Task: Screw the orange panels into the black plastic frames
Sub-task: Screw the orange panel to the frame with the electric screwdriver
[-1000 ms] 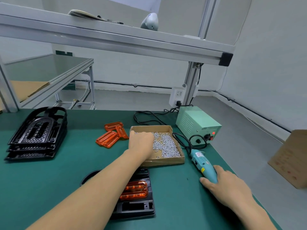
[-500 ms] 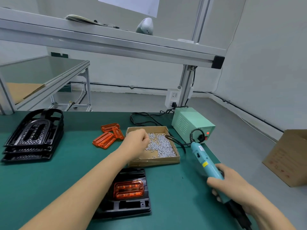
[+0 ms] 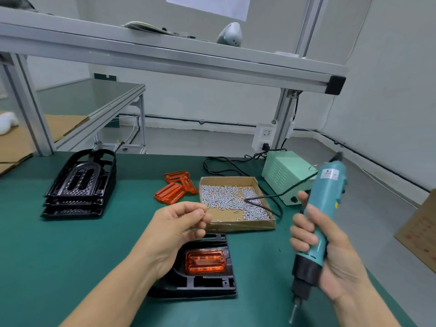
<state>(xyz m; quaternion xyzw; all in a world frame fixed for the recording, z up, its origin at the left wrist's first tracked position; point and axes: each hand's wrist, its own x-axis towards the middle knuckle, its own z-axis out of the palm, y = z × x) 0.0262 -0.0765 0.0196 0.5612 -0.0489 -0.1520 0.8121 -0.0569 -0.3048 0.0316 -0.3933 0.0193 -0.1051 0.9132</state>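
We see a matt green mat (image 3: 70,244) covering the bench, glossy black plastic frames (image 3: 79,185), translucent glossy orange plastic panels (image 3: 175,188), shiny metal screws (image 3: 226,199) in a dull brown cardboard tray (image 3: 238,226), a smooth teal plastic electric screwdriver (image 3: 323,213), and brushed aluminium shelf rails (image 3: 165,57).

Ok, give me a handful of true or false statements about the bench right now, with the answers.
1. The right hand grips the teal electric screwdriver with its bit pointing down. True.
2. The shallow cardboard tray holds orange panels. False: it holds small silver screws.
3. An orange translucent panel sits in the black plastic frame nearest the person. True.
4. The left hand lies flat on the green mat. False: it is raised, fingers pinched together.
5. The stack of black frames stands right of the tray. False: it stands far left.
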